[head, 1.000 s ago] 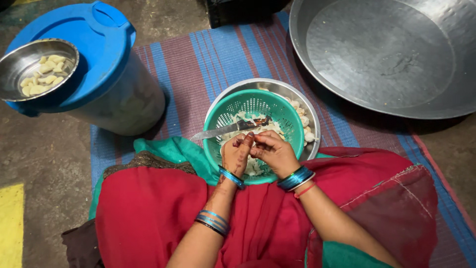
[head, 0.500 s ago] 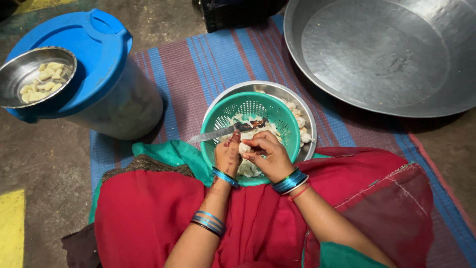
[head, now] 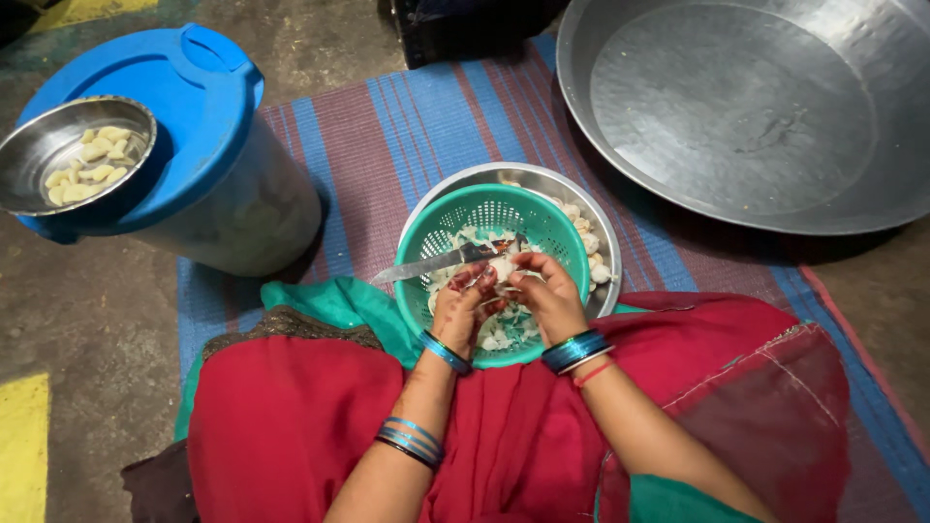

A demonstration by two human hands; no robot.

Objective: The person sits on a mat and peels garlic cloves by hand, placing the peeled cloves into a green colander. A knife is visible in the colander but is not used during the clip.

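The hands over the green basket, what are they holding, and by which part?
Both the left hand and right hand pinch one small pale piece between their fingertips; the exact spot is hidden.

Colander in bowl; drum left, pan right.

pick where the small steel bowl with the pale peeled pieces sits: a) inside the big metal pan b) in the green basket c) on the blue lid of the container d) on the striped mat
c, since the small steel bowl rests on top of the blue lid of the container at the left, apart from the big metal pan and the green basket under the hands.
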